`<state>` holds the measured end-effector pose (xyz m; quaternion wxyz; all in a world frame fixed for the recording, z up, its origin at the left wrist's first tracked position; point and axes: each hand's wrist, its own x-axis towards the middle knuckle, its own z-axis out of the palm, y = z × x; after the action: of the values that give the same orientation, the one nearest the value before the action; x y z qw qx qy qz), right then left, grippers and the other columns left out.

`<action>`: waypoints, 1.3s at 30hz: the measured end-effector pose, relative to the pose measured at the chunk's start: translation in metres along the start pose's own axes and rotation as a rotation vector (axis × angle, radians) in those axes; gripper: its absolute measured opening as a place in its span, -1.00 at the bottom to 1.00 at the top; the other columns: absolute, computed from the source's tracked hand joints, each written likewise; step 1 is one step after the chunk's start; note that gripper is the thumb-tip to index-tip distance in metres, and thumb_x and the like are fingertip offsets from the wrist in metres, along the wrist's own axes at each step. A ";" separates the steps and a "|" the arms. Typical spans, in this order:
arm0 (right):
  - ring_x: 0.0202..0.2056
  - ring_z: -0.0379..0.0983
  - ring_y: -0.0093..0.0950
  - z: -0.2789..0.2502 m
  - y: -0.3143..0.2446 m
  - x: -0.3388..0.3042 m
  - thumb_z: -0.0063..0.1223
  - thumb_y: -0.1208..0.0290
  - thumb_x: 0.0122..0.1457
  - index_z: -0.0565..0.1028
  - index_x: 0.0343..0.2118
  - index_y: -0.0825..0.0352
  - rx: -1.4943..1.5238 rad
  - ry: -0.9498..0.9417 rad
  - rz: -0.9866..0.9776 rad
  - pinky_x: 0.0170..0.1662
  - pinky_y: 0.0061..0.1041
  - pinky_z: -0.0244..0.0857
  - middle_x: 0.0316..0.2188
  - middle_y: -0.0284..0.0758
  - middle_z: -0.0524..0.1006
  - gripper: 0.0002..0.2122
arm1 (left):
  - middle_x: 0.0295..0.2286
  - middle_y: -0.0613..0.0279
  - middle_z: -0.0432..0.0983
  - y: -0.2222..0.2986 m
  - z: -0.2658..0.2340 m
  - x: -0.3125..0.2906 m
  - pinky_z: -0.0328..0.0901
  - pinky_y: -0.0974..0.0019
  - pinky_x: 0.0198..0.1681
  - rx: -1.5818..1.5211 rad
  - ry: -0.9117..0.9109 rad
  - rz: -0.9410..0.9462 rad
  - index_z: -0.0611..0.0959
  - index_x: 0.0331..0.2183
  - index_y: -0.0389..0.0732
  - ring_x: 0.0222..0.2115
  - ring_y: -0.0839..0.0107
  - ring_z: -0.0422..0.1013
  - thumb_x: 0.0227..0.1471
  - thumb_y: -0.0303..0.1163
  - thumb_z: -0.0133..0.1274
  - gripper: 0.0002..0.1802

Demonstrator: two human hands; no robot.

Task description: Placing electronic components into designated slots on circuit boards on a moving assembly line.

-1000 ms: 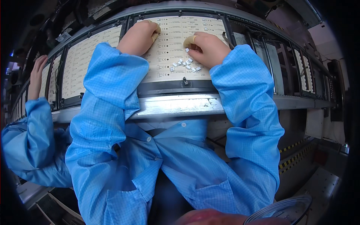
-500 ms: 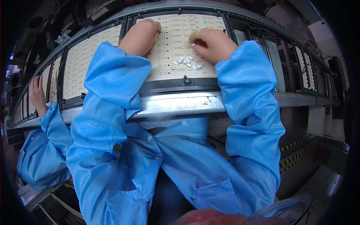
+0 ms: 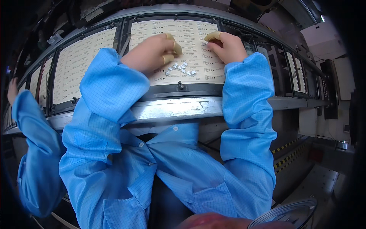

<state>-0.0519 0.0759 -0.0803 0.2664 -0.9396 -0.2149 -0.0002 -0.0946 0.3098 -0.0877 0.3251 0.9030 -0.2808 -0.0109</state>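
Note:
A cream printed board panel (image 3: 192,57) in a black frame lies in front of me. A loose cluster of small white connectors (image 3: 183,67) rests on its lower middle. My left hand (image 3: 152,51), with yellow finger cots, hovers at the upper left of the cluster. Its fingers are bent, with the thumb and forefinger apart and nothing visible between them. My right hand (image 3: 228,46) is over the panel's right side, its thumb and cot-covered forefinger bent towards each other. A tiny white connector (image 3: 204,44) shows at these fingertips, partly hidden.
A metal rail (image 3: 179,108) runs along the near edge. To the left is another cream panel (image 3: 82,63) in a frame; to the right are dark frames and a narrow panel (image 3: 297,72). A co-worker's blue sleeve (image 3: 38,152) and hand are at the far left.
My left hand has moved right and nearer, towards the connectors, and its thumb and forefinger now show apart. My right hand has shifted slightly right. The co-worker's hand has moved left. The view has shifted slightly.

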 end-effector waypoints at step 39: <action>-0.45 0.39 -0.44 0.016 -0.022 -0.014 0.08 0.52 -0.05 0.47 -0.27 0.29 0.029 -0.277 -0.368 -0.35 -0.54 0.30 -0.45 -0.31 0.39 -0.78 | -0.48 0.25 0.48 -0.012 -0.026 -0.014 0.28 0.54 -0.40 -0.387 0.204 -0.468 0.53 -0.26 -0.25 -0.49 0.58 0.36 0.01 -0.47 -0.05 -0.80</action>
<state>-0.0756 0.0946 -0.0843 0.2431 -0.8717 -0.4173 0.0834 -0.0952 0.3391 -0.0766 0.5060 0.8608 -0.0240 -0.0483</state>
